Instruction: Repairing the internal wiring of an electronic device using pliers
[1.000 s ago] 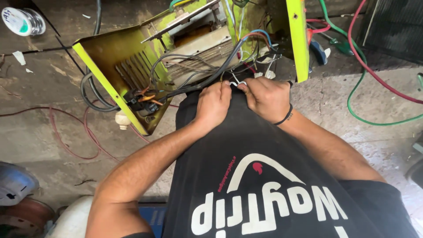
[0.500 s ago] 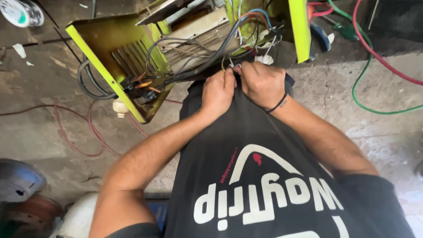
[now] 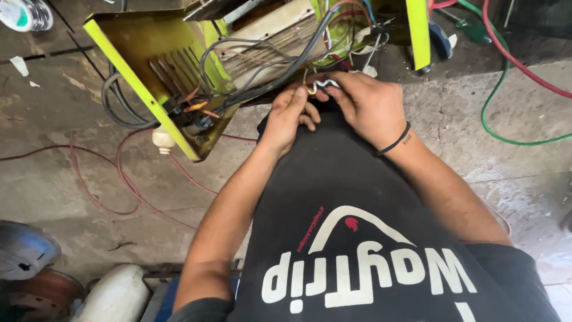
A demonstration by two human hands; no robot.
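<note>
A clear plastic bottle lies at the far left corner of the concrete floor. Thin red wire loops over the floor near it. Down at the near left edge sit a round grey thing and a white tank; I cannot tell what they are.

Next comes the open yellow-green machine case, tipped on its side, likely so the inside is easy to reach. Grey cables spill out of it toward the person.

The left hand is curled, and its fingertips pinch one end of a bent white wire. The wire sits right in front of the case opening, between both hands. The right hand pinches the other end with its thumb and first finger. A black band goes round that wrist. Both hands are close together and touch, probably to keep the small wire steady while it is bent. The arms rest over the person's black shirt.

A green hose and a red hose curve along the far right edge of the floor.
</note>
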